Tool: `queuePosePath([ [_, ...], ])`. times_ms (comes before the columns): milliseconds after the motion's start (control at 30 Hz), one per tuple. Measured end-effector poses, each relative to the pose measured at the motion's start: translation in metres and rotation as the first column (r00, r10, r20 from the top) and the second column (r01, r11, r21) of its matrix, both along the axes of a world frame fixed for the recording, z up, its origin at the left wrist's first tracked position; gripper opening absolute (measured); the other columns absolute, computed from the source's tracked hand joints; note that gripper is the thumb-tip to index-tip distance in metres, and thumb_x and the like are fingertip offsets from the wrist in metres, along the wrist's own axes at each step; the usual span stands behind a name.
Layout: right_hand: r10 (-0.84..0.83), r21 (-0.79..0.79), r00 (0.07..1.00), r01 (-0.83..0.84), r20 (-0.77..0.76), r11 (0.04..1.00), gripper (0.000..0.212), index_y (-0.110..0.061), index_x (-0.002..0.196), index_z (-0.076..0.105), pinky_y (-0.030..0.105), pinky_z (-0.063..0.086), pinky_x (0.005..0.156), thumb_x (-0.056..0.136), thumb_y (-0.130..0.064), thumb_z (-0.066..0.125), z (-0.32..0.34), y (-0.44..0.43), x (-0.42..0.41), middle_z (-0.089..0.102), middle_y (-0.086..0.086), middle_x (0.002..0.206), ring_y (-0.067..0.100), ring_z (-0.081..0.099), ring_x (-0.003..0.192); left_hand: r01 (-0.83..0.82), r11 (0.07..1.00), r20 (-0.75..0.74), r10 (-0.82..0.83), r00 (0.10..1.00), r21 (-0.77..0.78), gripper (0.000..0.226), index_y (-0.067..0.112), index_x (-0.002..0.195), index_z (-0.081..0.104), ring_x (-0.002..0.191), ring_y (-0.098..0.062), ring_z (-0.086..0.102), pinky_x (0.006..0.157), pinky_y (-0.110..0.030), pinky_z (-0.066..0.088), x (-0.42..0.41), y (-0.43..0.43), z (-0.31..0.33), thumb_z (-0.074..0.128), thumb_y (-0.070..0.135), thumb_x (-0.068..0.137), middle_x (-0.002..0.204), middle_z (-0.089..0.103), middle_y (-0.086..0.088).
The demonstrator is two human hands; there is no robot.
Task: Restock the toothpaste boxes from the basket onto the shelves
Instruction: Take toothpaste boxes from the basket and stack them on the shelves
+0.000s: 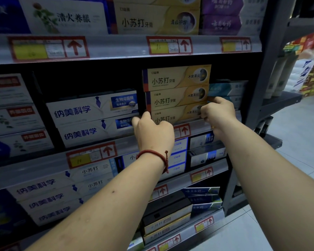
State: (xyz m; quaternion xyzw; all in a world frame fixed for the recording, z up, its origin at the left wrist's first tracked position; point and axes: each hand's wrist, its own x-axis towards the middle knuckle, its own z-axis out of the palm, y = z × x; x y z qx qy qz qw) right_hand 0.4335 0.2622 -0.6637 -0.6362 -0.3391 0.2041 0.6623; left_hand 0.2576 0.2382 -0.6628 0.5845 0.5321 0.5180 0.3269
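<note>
Task item: three yellow boxes [176, 87] of toothpaste, long and flat, with dark Chinese lettering and a round picture near the right end.
Position: stacked flat, one on another, printed fronts outward, on the middle shelf [127, 142], right of centre.
Bottom box [170, 117]: sits just behind the shelf's front rail, with a hand at each end.
Left hand [152, 131]: fingers curled into the gap at the bottom box's left end, gripping it; one fingertip touches the neighbouring white boxes [94, 116]. A red cord bracelet [152, 153] circles the wrist.
Right hand [217, 113]: fingers curled round the bottom box's right end, thumb above, gripping it.
Same shelf, left: two white boxes with blue lettering, stacked and tilted, just beside the yellow stack.
Same shelf, right: teal boxes [227, 89], dim, touching the yellow stack's right side.
Shelf rails: red-framed price tags [182, 131] with upward arrows.
Shelves above and below: more toothpaste boxes in rows, white, yellow, purple and blue.
</note>
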Motion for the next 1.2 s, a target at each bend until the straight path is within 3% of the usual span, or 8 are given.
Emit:
queuePosePath([
  [167, 0.007, -0.004, 1.0, -0.007, -0.008, 1.0, 0.03, -0.017, 0.093, 0.069, 0.046, 0.057, 0.09, 0.075, 0.005, 0.058, -0.001, 0.001, 0.004, 0.073, 0.006, 0.099, 0.032, 0.067, 0.101, 0.004, 0.999, -0.006, -0.004, 1.0, 0.037, 0.046, 0.011, 0.141, 0.053, 0.106, -0.023, 0.056, 0.09, -0.041, 0.058, -0.002, -0.001, -0.001, 0.054, 0.009, 0.095, 0.12, 0.034, 0.006],
  [267, 0.0, -0.013, 1.0, 0.0, -0.004, 1.0, 0.032, -0.015, 0.089, 0.066, 0.05, 0.057, 0.094, 0.075, 0.01, 0.052, -0.001, 0.0, 0.004, 0.072, 0.009, 0.098, 0.036, 0.066, 0.103, 0.02, 0.999, -0.027, -0.02, 0.999, 0.027, 0.05, 0.009, 0.144, 0.049, 0.108, -0.025, 0.057, 0.09, -0.042, 0.058, -0.002, -0.001, 0.0, 0.054, 0.008, 0.095, 0.121, 0.03, 0.007],
  [467, -0.01, 0.007, 1.0, 0.01, -0.015, 1.0, 0.031, -0.018, 0.087, 0.067, 0.039, 0.055, 0.079, 0.076, 0.008, 0.054, -0.001, 0.0, -0.001, 0.071, 0.006, 0.093, 0.033, 0.066, 0.098, 0.038, 0.999, -0.061, -0.036, 0.998, 0.028, 0.048, 0.01, 0.143, 0.049, 0.107, -0.023, 0.055, 0.093, -0.042, 0.057, -0.006, 0.001, 0.001, 0.055, 0.011, 0.096, 0.137, 0.036, -0.001],
  [667, -0.023, 0.013, 1.0, 0.023, 0.001, 1.0, 0.031, -0.012, 0.1, 0.069, 0.034, 0.054, 0.078, 0.079, 0.007, 0.057, 0.0, -0.002, 0.0, 0.072, 0.005, 0.098, 0.026, 0.064, 0.095, 0.052, 0.999, -0.089, -0.05, 0.995, 0.016, 0.048, 0.013, 0.144, 0.05, 0.106, -0.021, 0.051, 0.097, -0.04, 0.054, -0.008, 0.003, 0.003, 0.055, 0.014, 0.096, 0.139, 0.037, -0.002],
  [800, -0.007, 0.007, 1.0, 0.006, 0.021, 1.0, 0.026, -0.023, 0.084, 0.062, 0.036, 0.053, 0.081, 0.085, 0.003, 0.06, 0.003, -0.006, -0.003, 0.068, -0.003, 0.092, 0.022, 0.061, 0.093, 0.053, 0.999, -0.102, -0.051, 0.994, 0.013, 0.049, 0.017, 0.145, 0.046, 0.102, -0.021, 0.053, 0.086, -0.035, 0.054, -0.008, 0.003, 0.005, 0.055, 0.019, 0.096, 0.143, 0.037, -0.005],
  [900, -0.043, 0.039, 0.996, 0.04, 0.073, 0.998, 0.027, -0.017, 0.111, 0.065, 0.029, 0.05, 0.072, 0.087, -0.004, 0.061, 0.006, -0.006, -0.004, 0.067, -0.001, 0.101, 0.015, 0.062, 0.089, 0.02, 0.998, -0.054, -0.016, 0.998, 0.067, 0.059, 0.018, 0.152, 0.032, 0.098, -0.017, 0.047, 0.068, -0.022, 0.042, -0.005, 0.001, 0.013, 0.055, 0.018, 0.097, 0.148, 0.029, -0.006],
  [1033, -0.085, 0.1, 0.99, 0.073, 0.116, 0.992, 0.057, -0.018, 0.143, 0.051, 0.029, 0.056, 0.073, 0.088, -0.011, 0.063, 0.019, -0.004, -0.008, 0.063, 0.0, 0.123, 0.015, 0.064, 0.095, 0.0, 0.994, -0.025, 0.003, 1.0, 0.107, 0.061, 0.016, 0.154, 0.029, 0.103, -0.015, 0.042, 0.08, -0.025, 0.037, -0.002, 0.002, 0.033, 0.055, 0.021, 0.098, 0.151, 0.025, -0.005],
  [1200, -0.06, 0.1, 0.986, 0.045, 0.153, 0.994, 0.024, -0.019, 0.112, 0.066, 0.027, 0.053, 0.067, 0.09, -0.011, 0.064, 0.033, -0.004, -0.013, 0.069, 0.0, 0.104, 0.019, 0.065, 0.094, -0.002, 0.997, -0.023, 0.004, 1.0, 0.083, 0.031, 0.013, 0.125, 0.056, 0.096, -0.023, 0.051, 0.078, -0.03, 0.044, -0.001, 0.009, 0.041, 0.056, 0.021, 0.095, 0.132, 0.038, -0.007],
])
